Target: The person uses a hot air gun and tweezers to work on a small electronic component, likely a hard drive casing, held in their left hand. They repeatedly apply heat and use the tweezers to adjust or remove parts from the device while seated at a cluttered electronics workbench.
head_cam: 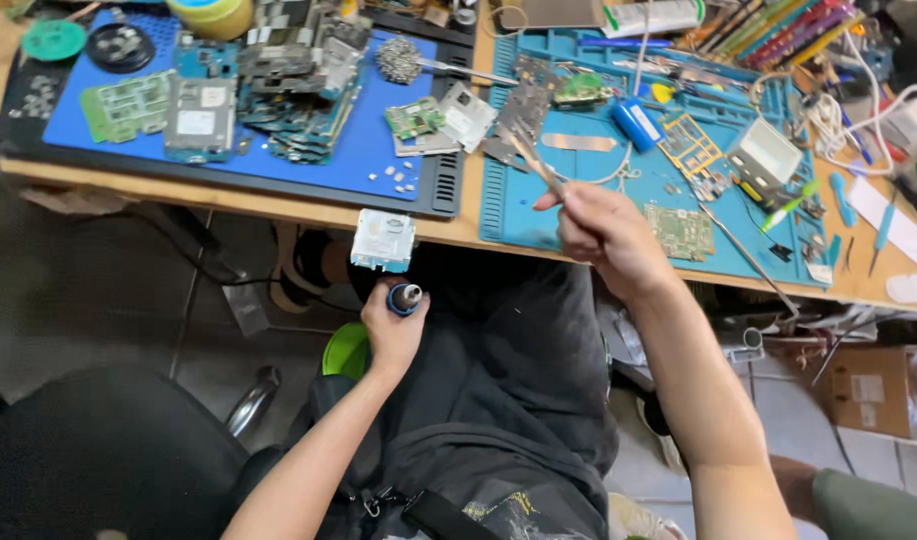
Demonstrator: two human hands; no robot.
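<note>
My left hand (392,330) is below the desk edge, over my lap, closed around a blue-tipped tool handle (405,297) that points up at a small silver board (384,241) hanging just past the table's front edge. My right hand (601,232) is raised over the teal mat (619,190), pinching metal tweezers (531,158) whose tips reach toward a grey metal shield plate (521,112). A small green circuit board (682,230) lies just right of that hand.
A blue mat (369,150) at left carries a stack of phone boards (304,85), green boards (127,104) and a wire-wool ball (399,59). Tools, a blue capacitor (637,124), cables and pens crowd the right side. A cardboard box (869,388) sits on the floor.
</note>
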